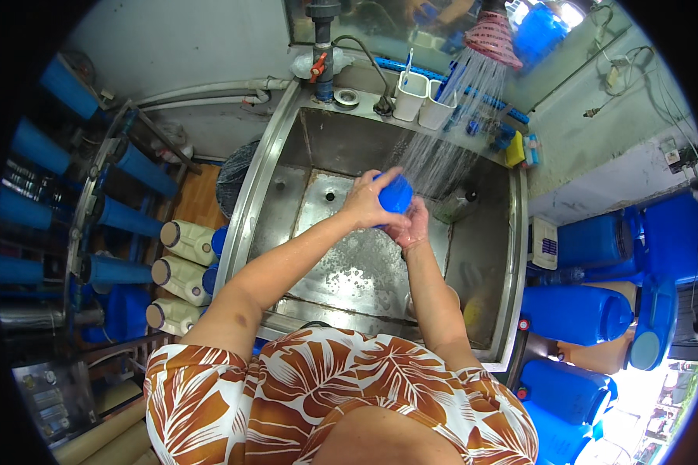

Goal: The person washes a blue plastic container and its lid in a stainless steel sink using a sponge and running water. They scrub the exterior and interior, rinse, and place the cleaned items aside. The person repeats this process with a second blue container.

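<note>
A round blue plastic piece (395,194), probably a container cap, is held between both hands above the stainless steel sink (337,273). Fingers and thumb of my left hand (365,200) spread around its left side and top. From below and the right, my right hand (412,225) grips it, partly hidden behind the piece. Water streams down from an outlet wrapped in pink printed tape (493,39), falling just past the hands at their upper right. Both hands look wet. Droplets cover the sink floor.
Two white holders (412,96) with brushes stand on the back ledge, near a pipe with a red valve handle (319,67). A yellow sponge (515,149) sits at the right corner. Blue jugs (576,314) line the right; cream jugs (180,279) stand left.
</note>
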Tool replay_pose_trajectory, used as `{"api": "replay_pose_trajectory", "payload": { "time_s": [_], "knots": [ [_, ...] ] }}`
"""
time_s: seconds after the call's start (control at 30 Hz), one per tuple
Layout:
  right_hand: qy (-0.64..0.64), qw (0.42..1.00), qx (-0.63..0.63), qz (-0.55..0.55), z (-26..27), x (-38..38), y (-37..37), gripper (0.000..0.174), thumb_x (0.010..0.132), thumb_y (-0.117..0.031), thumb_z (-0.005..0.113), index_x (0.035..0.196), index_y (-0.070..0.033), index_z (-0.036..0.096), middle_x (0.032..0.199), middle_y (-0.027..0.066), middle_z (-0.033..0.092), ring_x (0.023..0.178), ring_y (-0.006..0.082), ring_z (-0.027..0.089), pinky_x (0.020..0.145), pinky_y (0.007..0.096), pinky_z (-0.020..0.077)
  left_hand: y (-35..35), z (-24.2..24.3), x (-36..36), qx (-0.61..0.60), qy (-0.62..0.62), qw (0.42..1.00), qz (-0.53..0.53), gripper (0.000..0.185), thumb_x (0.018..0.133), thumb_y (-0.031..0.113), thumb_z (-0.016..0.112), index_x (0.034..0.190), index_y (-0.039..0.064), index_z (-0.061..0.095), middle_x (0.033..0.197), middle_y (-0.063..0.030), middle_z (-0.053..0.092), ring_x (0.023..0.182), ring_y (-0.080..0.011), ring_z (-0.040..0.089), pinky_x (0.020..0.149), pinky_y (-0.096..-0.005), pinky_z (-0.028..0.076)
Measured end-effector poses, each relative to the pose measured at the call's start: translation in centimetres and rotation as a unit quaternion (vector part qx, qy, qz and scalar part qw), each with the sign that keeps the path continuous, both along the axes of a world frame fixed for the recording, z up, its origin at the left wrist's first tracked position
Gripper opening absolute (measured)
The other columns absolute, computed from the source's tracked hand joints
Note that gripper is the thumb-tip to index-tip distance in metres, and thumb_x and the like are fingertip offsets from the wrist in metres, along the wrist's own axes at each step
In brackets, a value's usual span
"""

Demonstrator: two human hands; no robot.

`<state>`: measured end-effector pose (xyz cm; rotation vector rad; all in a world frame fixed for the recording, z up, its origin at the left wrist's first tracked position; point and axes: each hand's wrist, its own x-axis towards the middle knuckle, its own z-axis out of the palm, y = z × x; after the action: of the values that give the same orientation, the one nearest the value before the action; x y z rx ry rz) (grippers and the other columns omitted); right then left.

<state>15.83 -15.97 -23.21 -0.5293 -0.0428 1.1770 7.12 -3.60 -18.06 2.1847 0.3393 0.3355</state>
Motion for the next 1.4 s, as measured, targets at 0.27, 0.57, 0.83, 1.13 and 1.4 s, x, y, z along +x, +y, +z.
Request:
{"api": "replay_pose_trajectory", "payload": {
  "time_s": [0.27, 0.57, 0.83, 1.13, 1.4],
  "knots": [
    [-0.069, 0.986, -0.027, -0.15, 0.3, 1.1, -0.2, 0.056, 0.09, -0.018, 0.046, 0.142, -0.003, 0.033, 0.13, 0.0251, 0.049, 0.116, 0.0391, 0.053, 0.097, 0.0531, 0.0436, 3.8, -3.2, -1.5, -0.666, -0.129, 0.713, 0.179, 0.063, 0.08, 0.01, 0.059, 0.139, 0.009, 0.039, 0.107, -0.0108, 0.061, 0.095, -0.021, 0.06, 0.085, -0.0323, 0.049],
    [-0.6, 0.635, -0.448, -0.191, 4.9, 1.9, 0.0, 0.027, 0.084, -0.025, 0.064, 0.105, -0.01, 0.069, 0.085, 0.0186, 0.069, 0.087, 0.0346, 0.067, 0.075, 0.043, 0.052, -1.3, -7.3, 0.4, -0.666, -0.071, 0.729, 0.137, 0.037, 0.084, 0.01, 0.047, 0.117, -0.004, 0.056, 0.111, -0.0156, 0.062, 0.102, -0.0248, 0.061, 0.091, -0.0375, 0.048],
    [-0.742, 0.379, -0.551, -0.04, 7.1, 2.8, -0.5, 0.027, 0.081, -0.034, 0.066, 0.1, -0.016, 0.071, 0.096, 0.0158, 0.068, 0.092, 0.0351, 0.064, 0.08, 0.0458, 0.0495, -3.7, -6.3, 2.7, -0.617, -0.032, 0.766, 0.176, 0.059, 0.094, 0.054, 0.046, 0.084, -0.001, 0.064, 0.08, -0.0099, 0.063, 0.076, -0.0226, 0.057, 0.073, -0.0369, 0.046],
    [-0.876, 0.412, -0.249, 0.02, 3.9, 0.7, -3.0, 0.021, 0.081, -0.034, 0.067, 0.095, -0.019, 0.075, 0.147, 0.0187, 0.032, 0.137, 0.0482, 0.018, 0.105, 0.0641, 0.0183, 0.8, -7.5, 1.8, -0.35, -0.024, 0.897, 0.27, 0.054, 0.095, 0.049, 0.048, 0.075, 0.002, 0.064, 0.071, -0.0069, 0.061, 0.065, -0.0169, 0.054, 0.065, -0.033, 0.045],
    [-0.886, 0.37, -0.279, -0.031, 4.1, -0.6, -1.9, 0.03, 0.085, -0.045, 0.059, 0.102, -0.025, 0.074, 0.153, 0.0196, 0.02, 0.14, 0.0477, 0.007, 0.104, 0.07, 0.0132, -0.4, -8.3, 0.7, -0.347, -0.005, 0.913, 0.216, 0.054, 0.094, 0.049, 0.049, 0.075, 0.001, 0.067, 0.071, -0.0092, 0.061, 0.07, -0.0181, 0.054, 0.067, -0.0337, 0.043]
  ]
}}
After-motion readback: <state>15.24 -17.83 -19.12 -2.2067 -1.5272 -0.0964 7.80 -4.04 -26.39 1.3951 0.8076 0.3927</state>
